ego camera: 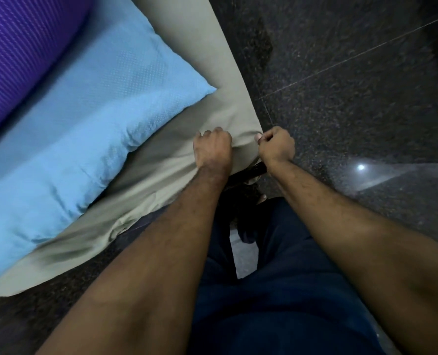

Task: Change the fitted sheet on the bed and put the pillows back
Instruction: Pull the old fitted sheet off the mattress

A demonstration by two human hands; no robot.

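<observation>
both hands fisting the beige sheet (pixel 228 80) corner, left hand (pixel 212 147) inboard, right hand (pixel 276 146) at the tip, blue pillow (pixel 84 139) lying just left

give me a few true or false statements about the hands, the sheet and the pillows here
1. Both hands grip the beige sheet at the bed's corner. True: the left hand and the right hand each have fingers curled on the fabric.
2. The blue pillow lies on the floor. False: it lies on the sheet.
3. A purple pillow lies beside the blue one. True.
4. The right hand is resting flat on the pillow. False: it pinches the sheet's edge, apart from the pillow.
5. The floor is light wood. False: it is dark speckled stone.
</observation>
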